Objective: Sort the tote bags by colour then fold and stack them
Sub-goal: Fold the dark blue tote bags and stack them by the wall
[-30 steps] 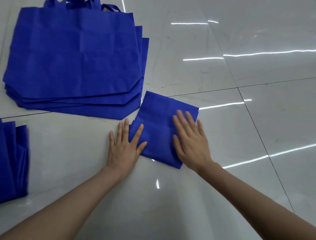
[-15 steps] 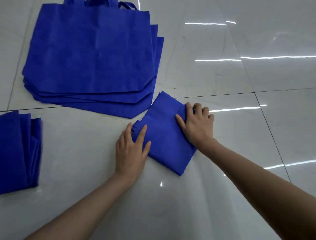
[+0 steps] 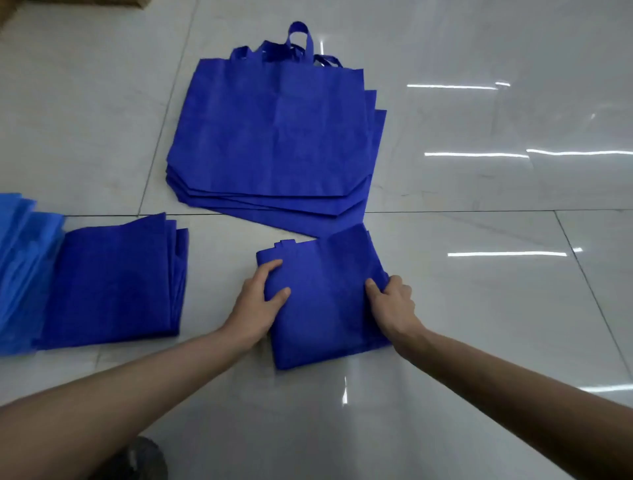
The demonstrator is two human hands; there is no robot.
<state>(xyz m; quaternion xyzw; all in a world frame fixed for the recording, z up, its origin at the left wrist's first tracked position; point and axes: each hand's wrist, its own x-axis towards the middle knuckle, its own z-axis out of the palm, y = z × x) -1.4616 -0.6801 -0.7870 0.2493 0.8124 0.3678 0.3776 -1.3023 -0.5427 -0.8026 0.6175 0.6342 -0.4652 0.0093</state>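
Observation:
A folded dark blue tote bag (image 3: pixel 325 294) lies on the glossy tiled floor in front of me. My left hand (image 3: pixel 258 305) grips its left edge, thumb on top. Its right edge is pinched by my right hand (image 3: pixel 392 305). Behind it lies a pile of several unfolded dark blue tote bags (image 3: pixel 274 137), handles pointing away. To the left sits a stack of folded dark blue bags (image 3: pixel 113 281). At the far left edge is a pile of lighter blue bags (image 3: pixel 20 260), partly cut off.
The floor (image 3: pixel 479 308) is white marble-like tile with dark grout lines and light reflections. A brown cardboard edge (image 3: pixel 68 3) shows at the top left. A dark shoe or knee (image 3: pixel 144 459) appears at the bottom left.
Both hands went from pressing flat on the folded bag to gripping its left and right edges. The bag has turned squarer to me, and the view shifted left, revealing the folded stacks.

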